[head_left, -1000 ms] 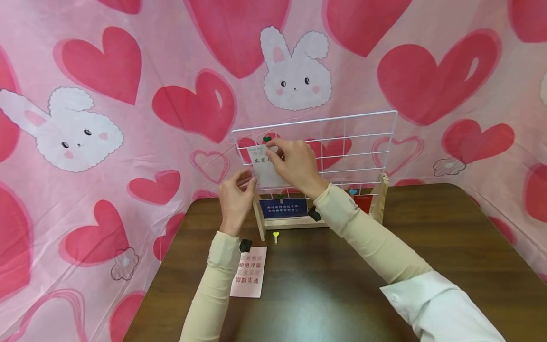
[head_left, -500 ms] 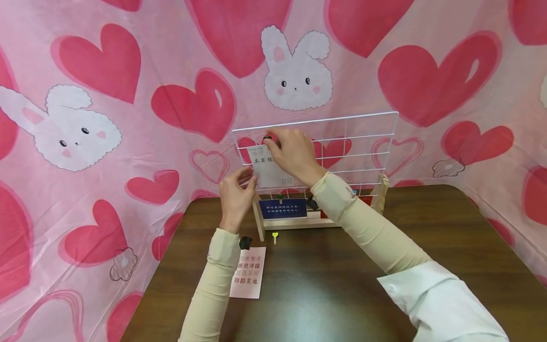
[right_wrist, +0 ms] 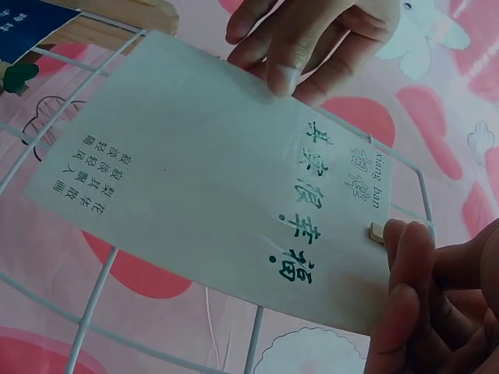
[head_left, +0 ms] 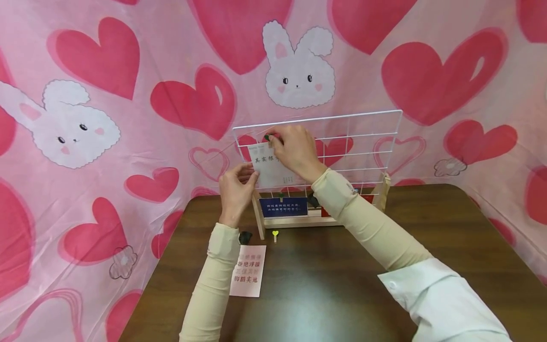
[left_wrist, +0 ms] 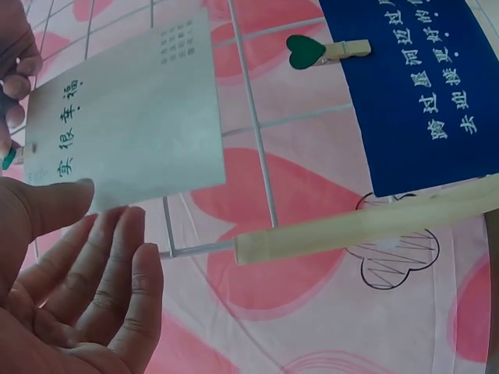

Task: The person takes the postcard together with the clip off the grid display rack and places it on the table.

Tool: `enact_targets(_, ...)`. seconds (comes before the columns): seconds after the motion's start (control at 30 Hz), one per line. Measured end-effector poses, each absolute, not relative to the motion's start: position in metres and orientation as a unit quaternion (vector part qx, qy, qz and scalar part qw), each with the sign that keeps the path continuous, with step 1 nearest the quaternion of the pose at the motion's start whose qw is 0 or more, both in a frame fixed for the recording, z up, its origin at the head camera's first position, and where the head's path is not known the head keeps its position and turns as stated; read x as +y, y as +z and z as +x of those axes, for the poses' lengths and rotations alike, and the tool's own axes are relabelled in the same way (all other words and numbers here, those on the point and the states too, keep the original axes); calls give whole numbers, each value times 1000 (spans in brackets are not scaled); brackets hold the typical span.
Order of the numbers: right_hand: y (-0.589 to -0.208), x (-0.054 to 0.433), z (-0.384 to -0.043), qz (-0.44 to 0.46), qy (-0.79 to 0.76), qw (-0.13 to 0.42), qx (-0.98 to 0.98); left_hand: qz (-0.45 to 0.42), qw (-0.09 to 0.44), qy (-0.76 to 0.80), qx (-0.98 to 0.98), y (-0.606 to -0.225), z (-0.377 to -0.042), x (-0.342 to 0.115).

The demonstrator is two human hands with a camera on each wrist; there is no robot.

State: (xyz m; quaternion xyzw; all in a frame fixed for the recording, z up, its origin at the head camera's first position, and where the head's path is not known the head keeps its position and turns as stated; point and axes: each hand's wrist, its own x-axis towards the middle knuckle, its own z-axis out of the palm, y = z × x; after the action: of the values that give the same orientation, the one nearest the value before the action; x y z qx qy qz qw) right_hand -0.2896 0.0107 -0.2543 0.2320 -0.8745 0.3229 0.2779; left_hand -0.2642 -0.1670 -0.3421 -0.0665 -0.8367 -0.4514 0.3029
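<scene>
A white card (head_left: pixel 267 175) with dark Chinese writing stands against the upper left of a white wire grid (head_left: pixel 333 154). My left hand (head_left: pixel 236 194) pinches its left edge, thumb in front and fingers behind, as the right wrist view shows. At the card's top, my right hand (head_left: pixel 299 151) pinches a small clothespin with a green heart (head_left: pixel 267 137). Its wooden tip (right_wrist: pixel 377 232) lies over the card's upper edge in the right wrist view. The right fingers hide most of the clothespin.
Clipped low on the grid hang a blue card (head_left: pixel 284 207) and a red card (head_left: pixel 329 209), partly covered by the right sleeve. A wooden base (head_left: pixel 295 222) holds the grid. On the table (head_left: pixel 325 285) lie a yellow heart clothespin (head_left: pixel 275 236) and a pink card (head_left: pixel 248 273).
My right hand has risen slightly from the card's top edge and taken the green heart clothespin between its fingertips. The left hand has stayed at the card's left edge.
</scene>
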Motion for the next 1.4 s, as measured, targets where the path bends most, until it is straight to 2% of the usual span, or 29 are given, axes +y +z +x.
enact_targets(0.4, -256, 10, -291, 244, 355, 328, -841, -62, 292, -441, -846, -340, -267, -171)
enact_targets(0.6, -252, 11, -284, 262, 383, 350, -814, -71, 256, -480, -836, -339, -260, -176)
enact_targets(1.03, -263, 34, -245, 275, 431, 288, -810, -73, 193, -472, -857, -340, -231, -193)
enact_targets(1.17, -274, 43, -244, 268, 434, 283, -812, -85, 180, -457, -867, -346, -225, -199)
enact_targets(1.4, -298, 54, -248, 242, 456, 244, -821, -90, 117, -451, -880, -361, -216, -204)
